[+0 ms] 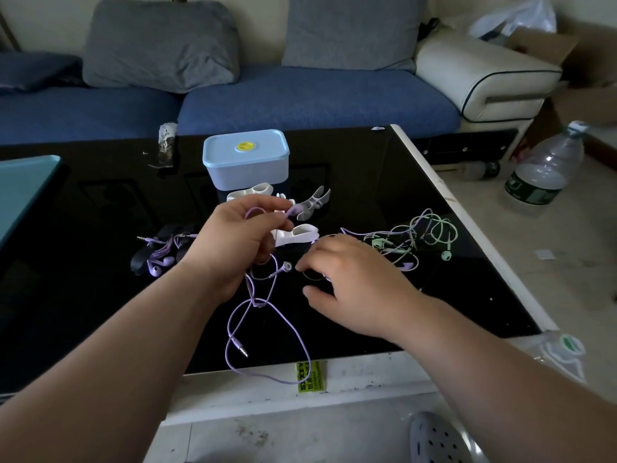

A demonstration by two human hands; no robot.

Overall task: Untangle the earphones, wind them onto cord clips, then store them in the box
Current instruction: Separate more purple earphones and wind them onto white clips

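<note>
**Friend:** What have you got hold of?

**Me:** My left hand (238,238) is lifted off the table (450,295) and pinches the purple earphones (258,303) by the cord near one bud. The rest hangs in loose loops down to the plug (241,348) at the near edge. My right hand (350,282) is apart from it, lower, with its fingertips down beside the other earbud (286,266). I can't tell whether it grips anything.

**Friend:** Tricky stuff?

**Me:** I'd say so. The cord looks thin, limp and nearly weightless, so it probably kinks and snags on itself. I'd hold it by the cord just below the buds or by the plug, and never yank it.

**Friend:** How many of everything?

**Me:** There's one box (245,162), lid on, at the far side. I count three white cord clips (295,234) in front of it. On my left lies one purple set (159,259) wound on dark clips, though I can't count those. To my right is one tangle (417,238) of green and purple cords; how many sets are in it I can't say.
</note>
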